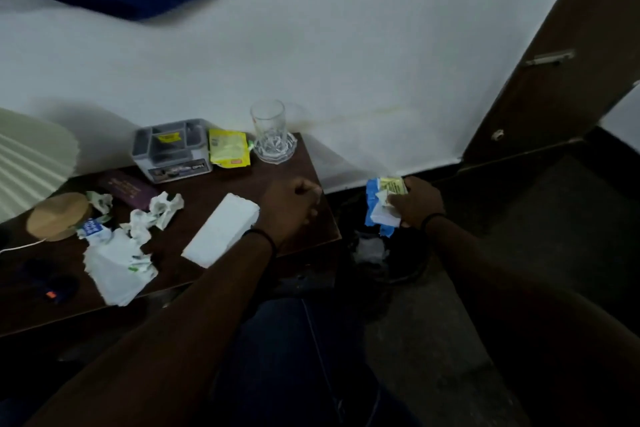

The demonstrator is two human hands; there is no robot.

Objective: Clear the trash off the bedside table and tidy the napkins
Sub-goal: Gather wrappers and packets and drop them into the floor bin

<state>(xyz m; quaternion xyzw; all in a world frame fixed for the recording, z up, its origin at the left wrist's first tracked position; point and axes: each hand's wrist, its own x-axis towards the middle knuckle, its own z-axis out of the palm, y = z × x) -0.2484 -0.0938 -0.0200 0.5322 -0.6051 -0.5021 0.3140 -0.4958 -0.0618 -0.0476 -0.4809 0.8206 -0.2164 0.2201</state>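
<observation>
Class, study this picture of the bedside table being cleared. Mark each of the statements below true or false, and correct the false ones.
1. The right hand holds a bunch of wrappers beyond the table's edge. True.
2. The drinking glass lies on its side. False: it stands upright on a clear glass dish.
3. The left hand grips a crumpled napkin. False: its fingers are curled and hold nothing.
4. Crumpled napkins lie on the table. True.
5. The yellow packet lies between the grey organiser and the dish. True.
</observation>
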